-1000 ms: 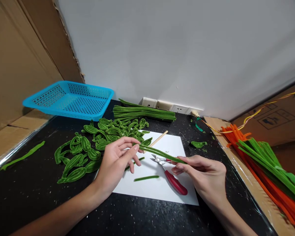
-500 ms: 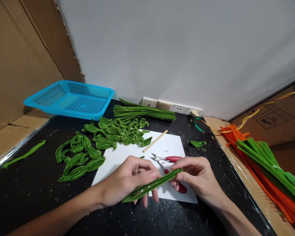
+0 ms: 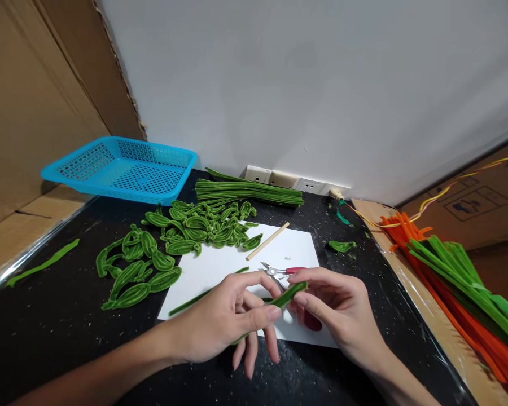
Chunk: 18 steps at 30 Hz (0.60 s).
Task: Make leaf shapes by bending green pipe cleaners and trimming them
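A green folded pipe cleaner (image 3: 291, 294) is stretched between my two hands above a white sheet of paper (image 3: 203, 276). My left hand (image 3: 241, 318) pinches it between thumb and index finger, the other fingers hanging loose. At its right end, my right hand (image 3: 328, 301) grips the tip with thumb and fingertips. Part of the strip is hidden behind my left hand. Red-handled cutting pliers (image 3: 275, 270) lie on the paper, partly covered by my right hand. A straight green pipe cleaner piece (image 3: 190, 303) rests by my left hand, and a wooden stick (image 3: 267, 241) lies farther back.
Leaf-shaped green pieces (image 3: 195, 228) are piled left of centre, with several more (image 3: 133, 285) nearer. A blue basket (image 3: 118, 194) stands back left. A green pipe cleaner bundle (image 3: 249, 193) lies before the power sockets (image 3: 283, 179). Orange (image 3: 444, 287) and green bundles (image 3: 461, 270) lie right.
The green strip has come down and nearer, then tilted. My left hand moved right and down from the strip's far end, and its thumb and index finger now pinch near the right hand.
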{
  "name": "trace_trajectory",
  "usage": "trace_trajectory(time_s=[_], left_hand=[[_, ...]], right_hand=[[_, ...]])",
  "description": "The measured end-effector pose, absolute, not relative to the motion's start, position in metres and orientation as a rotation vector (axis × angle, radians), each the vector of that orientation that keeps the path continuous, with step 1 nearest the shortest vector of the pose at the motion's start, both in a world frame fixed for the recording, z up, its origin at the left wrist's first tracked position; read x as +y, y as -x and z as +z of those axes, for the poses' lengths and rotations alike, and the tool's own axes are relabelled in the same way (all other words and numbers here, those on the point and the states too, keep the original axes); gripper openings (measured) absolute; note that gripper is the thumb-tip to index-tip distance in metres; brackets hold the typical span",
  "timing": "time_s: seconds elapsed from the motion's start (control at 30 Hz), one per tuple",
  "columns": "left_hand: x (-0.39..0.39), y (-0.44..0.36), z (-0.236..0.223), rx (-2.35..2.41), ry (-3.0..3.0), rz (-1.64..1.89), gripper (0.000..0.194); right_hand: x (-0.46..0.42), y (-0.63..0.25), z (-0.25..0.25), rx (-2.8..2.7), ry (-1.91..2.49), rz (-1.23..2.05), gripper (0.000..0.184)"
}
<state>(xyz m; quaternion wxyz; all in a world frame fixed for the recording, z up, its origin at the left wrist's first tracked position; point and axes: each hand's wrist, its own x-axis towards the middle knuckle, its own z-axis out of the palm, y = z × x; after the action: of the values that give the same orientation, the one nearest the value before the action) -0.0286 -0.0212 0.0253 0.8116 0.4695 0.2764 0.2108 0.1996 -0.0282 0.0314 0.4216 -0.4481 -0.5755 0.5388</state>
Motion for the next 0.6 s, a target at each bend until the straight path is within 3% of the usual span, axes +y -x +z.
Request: trace_trajectory(time_s=[0.27,0.43,0.6], left_hand=[[-0.022,0.031,0.032,0.498,-1.044,0.257,0.044],[-0.026,0.030,0.039,0.512,-1.192,0.232,0.040],[-0.026,0.032,0.041,0.484,-1.379,0.306,0.032]], right_hand=[[-0.025,-0.208,0.023,-1.346,1.064,1.288,0.014],[-0.030,-0.204,0.029,-1.427,1.059,1.432,0.027],[-0.039,-0.197,0.033,-1.643,0.996,1.330,0.043]])
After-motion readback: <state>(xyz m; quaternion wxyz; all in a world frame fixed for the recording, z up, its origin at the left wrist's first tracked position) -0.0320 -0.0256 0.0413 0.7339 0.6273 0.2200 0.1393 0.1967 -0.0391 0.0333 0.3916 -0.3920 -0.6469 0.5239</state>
